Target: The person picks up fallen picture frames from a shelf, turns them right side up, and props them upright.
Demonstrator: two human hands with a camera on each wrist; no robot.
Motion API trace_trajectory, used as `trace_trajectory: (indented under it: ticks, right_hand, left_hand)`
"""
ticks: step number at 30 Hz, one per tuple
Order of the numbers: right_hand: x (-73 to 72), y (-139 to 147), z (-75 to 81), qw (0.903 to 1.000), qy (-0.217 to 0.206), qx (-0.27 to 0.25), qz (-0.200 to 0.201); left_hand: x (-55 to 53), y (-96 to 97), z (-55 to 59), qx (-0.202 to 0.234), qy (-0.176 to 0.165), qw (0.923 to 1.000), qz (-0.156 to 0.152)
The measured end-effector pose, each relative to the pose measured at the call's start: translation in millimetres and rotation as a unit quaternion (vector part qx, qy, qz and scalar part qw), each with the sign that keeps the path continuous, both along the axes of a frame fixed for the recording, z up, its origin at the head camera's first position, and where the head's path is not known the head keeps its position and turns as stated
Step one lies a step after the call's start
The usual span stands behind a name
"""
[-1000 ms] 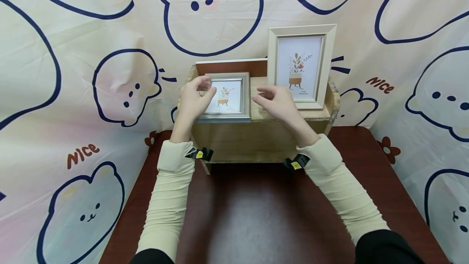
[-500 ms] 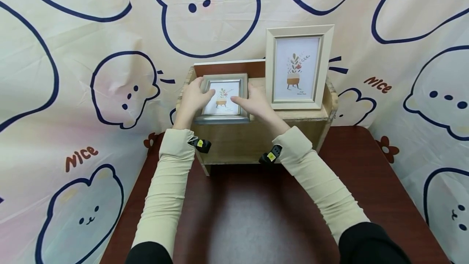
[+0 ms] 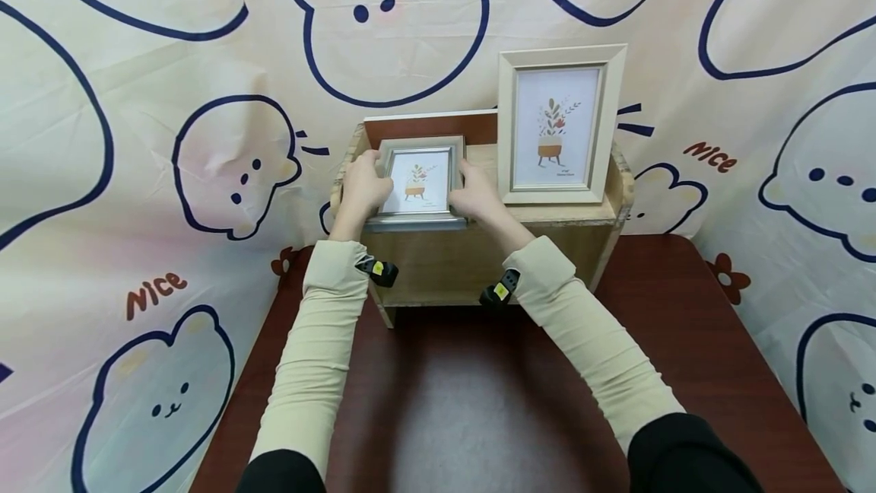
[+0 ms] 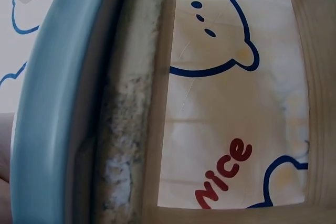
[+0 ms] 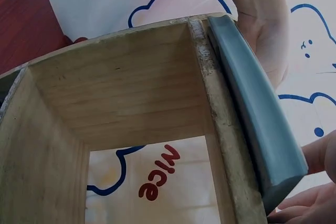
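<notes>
The right hand has drawn its thumb onto one side of the small frame; the left hand pinches the other, fingers curled likewise. Atop the shelf, it seems placed, with release left.

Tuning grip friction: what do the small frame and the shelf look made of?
Small frame: possibly plastic or painted wood, hard to tell; smooth, with a soft sheen on its blue-grey side.
Shelf: likely bare wood; visible grain, roughened edges.
</notes>
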State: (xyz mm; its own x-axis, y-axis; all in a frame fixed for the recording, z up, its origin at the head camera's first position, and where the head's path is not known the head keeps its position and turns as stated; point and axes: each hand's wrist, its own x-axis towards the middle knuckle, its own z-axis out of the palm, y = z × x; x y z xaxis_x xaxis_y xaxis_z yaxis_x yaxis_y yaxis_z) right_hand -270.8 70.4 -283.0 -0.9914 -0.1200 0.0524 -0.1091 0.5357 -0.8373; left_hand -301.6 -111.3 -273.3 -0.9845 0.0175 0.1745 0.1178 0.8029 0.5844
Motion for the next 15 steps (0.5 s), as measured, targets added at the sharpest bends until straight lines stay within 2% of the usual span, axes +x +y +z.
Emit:
trace_trajectory:
  ticks: [8, 15]
  right_hand:
    - [1.1, 1.1, -5.5, 0.9993, 0.02, -0.032, -0.003]
    - [3.1, 3.3, -8.1, 0.9956, 0.061, -0.064, -0.031]
  left_hand:
    - [1.4, 3.3, -3.5, 0.042, 0.009, 0.9986, 0.032]
    - [5.6, 6.5, -2.5, 0.096, 0.034, 0.9939, 0.041]
